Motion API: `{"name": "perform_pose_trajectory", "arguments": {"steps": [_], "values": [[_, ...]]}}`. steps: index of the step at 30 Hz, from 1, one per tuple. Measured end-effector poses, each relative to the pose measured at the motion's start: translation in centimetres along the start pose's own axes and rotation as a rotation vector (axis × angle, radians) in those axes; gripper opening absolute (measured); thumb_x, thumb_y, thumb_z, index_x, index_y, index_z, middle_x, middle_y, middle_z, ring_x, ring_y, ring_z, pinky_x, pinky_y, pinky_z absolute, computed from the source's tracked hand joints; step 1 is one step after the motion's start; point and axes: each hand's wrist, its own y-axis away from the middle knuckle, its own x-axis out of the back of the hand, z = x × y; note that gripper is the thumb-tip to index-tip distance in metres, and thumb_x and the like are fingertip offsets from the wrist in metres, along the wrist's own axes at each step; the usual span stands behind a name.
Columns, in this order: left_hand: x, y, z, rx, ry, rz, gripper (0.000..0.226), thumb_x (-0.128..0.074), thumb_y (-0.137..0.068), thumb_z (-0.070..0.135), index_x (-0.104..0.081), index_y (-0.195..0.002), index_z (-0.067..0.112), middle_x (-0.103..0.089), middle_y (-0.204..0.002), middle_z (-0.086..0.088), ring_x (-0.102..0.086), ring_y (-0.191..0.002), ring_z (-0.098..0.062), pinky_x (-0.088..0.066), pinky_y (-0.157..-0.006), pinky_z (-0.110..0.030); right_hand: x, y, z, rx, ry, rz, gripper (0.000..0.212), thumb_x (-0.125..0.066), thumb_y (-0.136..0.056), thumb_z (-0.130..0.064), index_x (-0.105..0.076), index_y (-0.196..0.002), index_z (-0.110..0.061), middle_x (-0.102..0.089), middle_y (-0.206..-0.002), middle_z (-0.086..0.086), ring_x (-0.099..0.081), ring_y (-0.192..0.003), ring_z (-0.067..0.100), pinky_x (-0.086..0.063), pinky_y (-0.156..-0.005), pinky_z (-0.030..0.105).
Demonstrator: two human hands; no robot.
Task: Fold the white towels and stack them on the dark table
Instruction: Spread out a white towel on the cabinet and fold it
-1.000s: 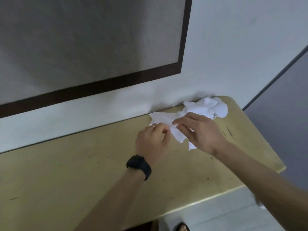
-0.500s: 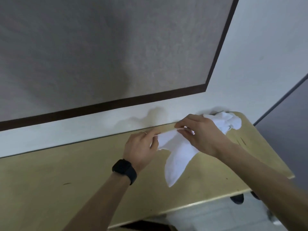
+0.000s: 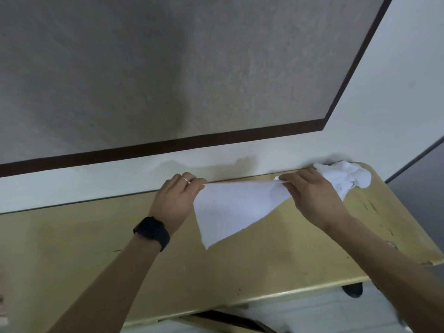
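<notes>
Two grips on one towel: my left grip pinches one top corner between thumb and fingers, and my right grip pinches the other end of the same top edge. That edge is taut between them. The rest hangs in a slack triangle, lowest tip just above the counter. Step as I read it: opening the towel out, first fold not yet made. The next move likely calls for laying it flat or bringing the two corners together with the edges lined up. The cloth is limp, so the lower corners may lag and skew. The heap of towels sits crumpled at the counter's far right corner, against the wall, just behind my right grip. The wall is close behind the taut edge, so no room forward; the room is on the counter to my left and toward me. The right and near edges are close, and a hanging tail could slip over. This counter looks tan; no dark table or folded stack in view.
</notes>
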Motion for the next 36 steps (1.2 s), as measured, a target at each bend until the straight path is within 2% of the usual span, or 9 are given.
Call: {"name": "perform_pose_trajectory", "arguments": {"steps": [6, 10, 14, 17, 18, 22, 29, 33, 36], "values": [[0.1, 2.8, 0.3, -0.064, -0.031, 0.127, 0.020, -0.057, -0.094, 0.009, -0.070, -0.109, 0.010, -0.065, -0.099, -0.007, -0.059, -0.086, -0.028, -0.050, -0.073, -0.038, -0.5, 2.0, -0.9, 0.011, -0.033, 0.118, 0.028, -0.050, -0.096, -0.024, -0.072, -0.108, -0.011, -0.071, -0.083, 0.001, -0.061, -0.083, 0.028, -0.052, -0.063, 0.036], [-2.0, 7.7, 1.8, -0.033, -0.018, -0.040, 0.029, -0.075, -0.079, 0.006, -0.069, -0.106, 0.016, -0.066, -0.095, -0.005, -0.061, -0.083, -0.027, -0.049, -0.071, -0.035, -2.5, 6.5, -1.2, -0.014, -0.068, 0.023, 0.016, -0.062, -0.094, -0.022, -0.073, -0.104, -0.016, -0.070, -0.081, -0.006, -0.061, -0.083, 0.022, -0.051, -0.059, 0.031], [-5.0, 12.9, 3.0, -0.022, 0.026, -0.239, 0.029, -0.080, -0.072, 0.009, -0.071, -0.097, 0.019, -0.068, -0.089, -0.002, -0.062, -0.080, -0.023, -0.051, -0.067, -0.031, -5.8, 12.4, -1.6, -0.079, -0.106, -0.179, 0.013, -0.076, -0.084, -0.017, -0.074, -0.097, -0.020, -0.072, -0.082, -0.007, -0.064, -0.080, 0.023, -0.052, -0.057, 0.030], [-6.0, 15.9, 4.0, -0.049, 0.075, -0.397, 0.010, -0.062, -0.082, 0.023, -0.070, -0.088, 0.023, -0.068, -0.081, 0.003, -0.062, -0.074, -0.018, -0.051, -0.062, -0.028, -7.6, 16.1, -1.5, -0.111, -0.150, -0.401, 0.011, -0.064, -0.093, -0.027, -0.073, -0.099, -0.023, -0.073, -0.088, -0.007, -0.063, -0.084, 0.022, -0.052, -0.062, 0.032], [-6.1, 16.5, 4.3, -0.030, 0.086, -0.454, 0.018, -0.052, -0.087, 0.027, -0.070, -0.087, 0.024, -0.068, -0.079, 0.005, -0.062, -0.072, -0.018, -0.050, -0.060, -0.028, -7.9, 16.8, -1.6, -0.144, -0.170, -0.481, 0.015, -0.059, -0.095, -0.030, -0.072, -0.101, -0.025, -0.073, -0.092, -0.008, -0.062, -0.087, 0.020, -0.050, -0.065, 0.032], [-6.8, 16.9, 4.5, 0.308, 0.294, -0.692, 0.026, -0.041, -0.102, 0.036, -0.063, -0.111, 0.026, -0.067, -0.096, 0.002, -0.060, -0.087, -0.019, -0.048, -0.072, -0.030, -8.5, 17.4, -1.7, -0.302, -0.242, -0.698, 0.019, -0.055, -0.098, -0.036, -0.070, -0.109, -0.030, -0.071, -0.098, -0.011, -0.058, -0.093, 0.010, -0.042, -0.074, 0.024], [-9.4, 11.6, 2.7, 0.764, 0.620, -0.451, 0.009, -0.060, -0.095, 0.032, -0.065, -0.100, 0.027, -0.063, -0.093, 0.011, -0.058, -0.082, -0.010, -0.042, -0.062, -0.016, -10.4, 12.2, -0.9, -0.823, -0.526, -0.463, 0.009, -0.064, -0.093, -0.037, -0.063, -0.100, -0.032, -0.068, -0.090, -0.012, -0.060, -0.083, -0.001, -0.042, -0.066, 0.014], [-11.8, 9.1, 1.4, 0.853, 0.609, -0.402, 0.013, -0.061, -0.094, 0.035, -0.068, -0.102, 0.028, -0.063, -0.095, 0.008, -0.058, -0.080, -0.010, -0.043, -0.065, -0.022, -12.9, 10.1, -0.3, -0.910, -0.509, -0.369, 0.017, -0.059, -0.095, -0.038, -0.065, -0.108, -0.028, -0.067, -0.091, -0.013, -0.057, -0.081, -0.006, -0.038, -0.066, 0.010], [-13.7, 8.8, 0.4, 0.864, 0.542, -0.436, 0.016, -0.059, -0.095, 0.037, -0.068, -0.107, 0.032, -0.065, -0.100, 0.007, -0.060, -0.087, -0.014, -0.045, -0.073, -0.026, -14.8, 9.5, -0.1, -0.930, -0.491, -0.354, 0.021, -0.058, -0.095, -0.037, -0.068, -0.110, -0.027, -0.068, -0.092, -0.011, -0.060, -0.085, 0.006, -0.041, -0.073, 0.020]]}}
